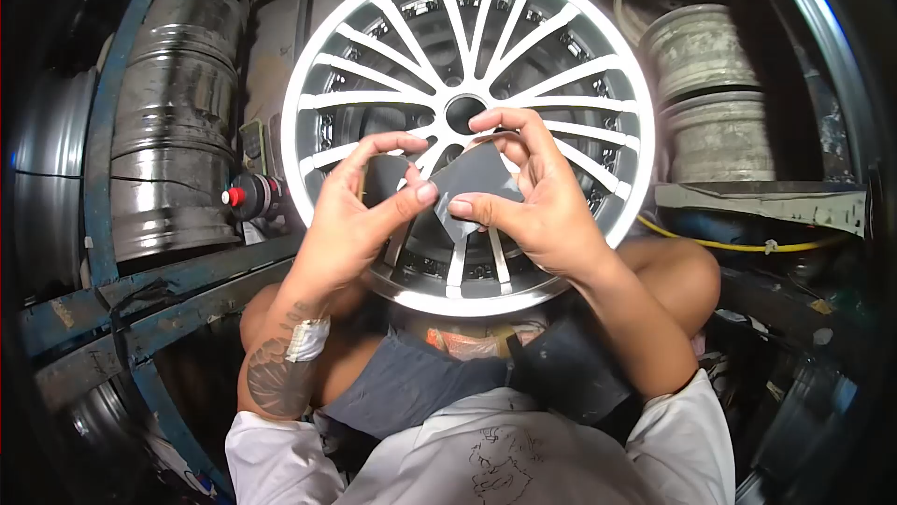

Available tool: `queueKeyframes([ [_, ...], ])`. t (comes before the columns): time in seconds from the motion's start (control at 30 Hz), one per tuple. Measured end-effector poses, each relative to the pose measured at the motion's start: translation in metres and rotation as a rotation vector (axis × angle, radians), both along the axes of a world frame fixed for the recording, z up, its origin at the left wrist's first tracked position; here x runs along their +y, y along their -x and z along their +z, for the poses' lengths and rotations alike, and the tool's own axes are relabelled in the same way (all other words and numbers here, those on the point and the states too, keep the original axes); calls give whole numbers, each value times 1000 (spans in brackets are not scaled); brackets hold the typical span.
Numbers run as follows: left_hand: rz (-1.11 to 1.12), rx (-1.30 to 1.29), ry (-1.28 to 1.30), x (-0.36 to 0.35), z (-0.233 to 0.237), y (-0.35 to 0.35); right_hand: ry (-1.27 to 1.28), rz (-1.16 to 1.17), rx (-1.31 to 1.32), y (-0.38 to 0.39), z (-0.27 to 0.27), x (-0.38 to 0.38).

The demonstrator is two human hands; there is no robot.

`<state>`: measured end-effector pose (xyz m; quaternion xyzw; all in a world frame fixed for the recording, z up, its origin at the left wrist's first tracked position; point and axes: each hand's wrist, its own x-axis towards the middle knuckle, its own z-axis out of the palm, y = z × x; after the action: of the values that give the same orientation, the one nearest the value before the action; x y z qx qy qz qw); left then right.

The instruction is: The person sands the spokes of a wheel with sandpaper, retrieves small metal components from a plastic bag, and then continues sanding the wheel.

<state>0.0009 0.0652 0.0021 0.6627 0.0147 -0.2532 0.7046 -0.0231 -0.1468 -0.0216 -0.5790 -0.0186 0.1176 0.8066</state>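
My left hand (360, 211) is closed on a small piece of dark grey sandpaper (381, 178), its thumb pointing right toward the other hand. A larger, angular piece of the same grey sandpaper (481, 178) is pinched by my right hand (537, 192), thumb on the near face and fingers curled behind the top edge. The two pieces are close together at the thumb tips. Just beyond and below both hands lies a multi-spoke alloy wheel (595, 64), face up, with bright white-silver spokes and rim and a dark inner barrel.
Stacks of bare metal wheels (173, 99) stand at left and more wheels (715, 136) at right. A dark bottle with a red cap (257, 197) is beside the left stack. Blue metal frame bars (201, 271) and a yellow hose (724, 240) flank my legs. Dark grey sheets (402, 384) lie on my lap.
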Motion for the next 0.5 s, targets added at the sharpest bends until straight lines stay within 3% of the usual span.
queueKeyframes([
  [0.03, 14, -26, -5, -2, -2, -1, 59, -29, -92, 0, -1, 0],
  [0.13, -7, 54, 144, 2, 2, -3, -60, 46, -45, 2, 8, -6],
  [0.17, -4, 43, 175, 2, 4, -2, -4, -8, -156, 2, 4, -4],
  [0.23, 65, -40, 230, -1, 1, 3, 502, -156, -425, 1, 10, -8],
  [0.27, 90, -68, 231, -3, 1, 4, 574, -157, -482, 1, 14, -10],
  [0.43, 190, -257, 114, -20, 5, 10, 334, -21, -383, 0, 6, -13],
  [0.5, 175, -364, 53, -21, 4, 12, 379, 25, -362, 1, 12, -17],
])
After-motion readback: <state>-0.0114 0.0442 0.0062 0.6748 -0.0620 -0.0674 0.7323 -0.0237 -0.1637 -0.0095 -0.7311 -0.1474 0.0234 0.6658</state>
